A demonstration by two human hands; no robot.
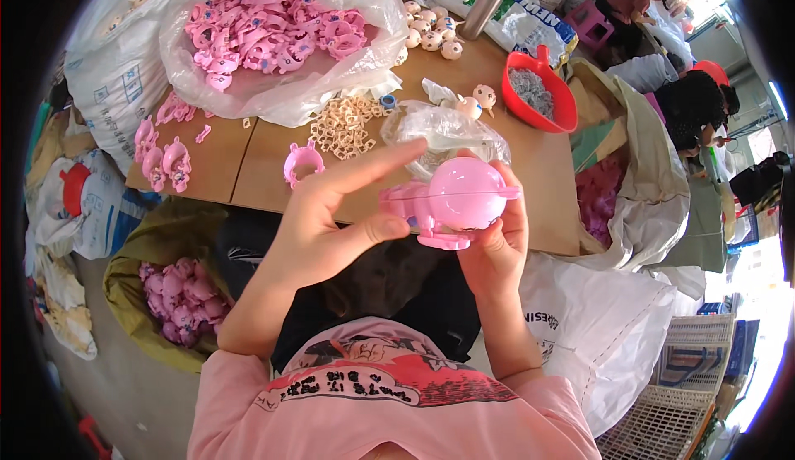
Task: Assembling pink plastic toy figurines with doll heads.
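Right hand (501, 245) curled round the pink toy (465, 191), thumb underneath, up in front of me by the desk's (542, 199) near edge, probably so its seam faces me. Left hand (323, 220) spread wide, index stretched out, thumb at the toy's left end; can't tell whether it touches. Just beyond, a clear plastic bag (472, 133); then cream pieces (341, 125) heaped loose and a red scoop (566, 110) holding grey bits (528, 91), seemingly within easy reach.
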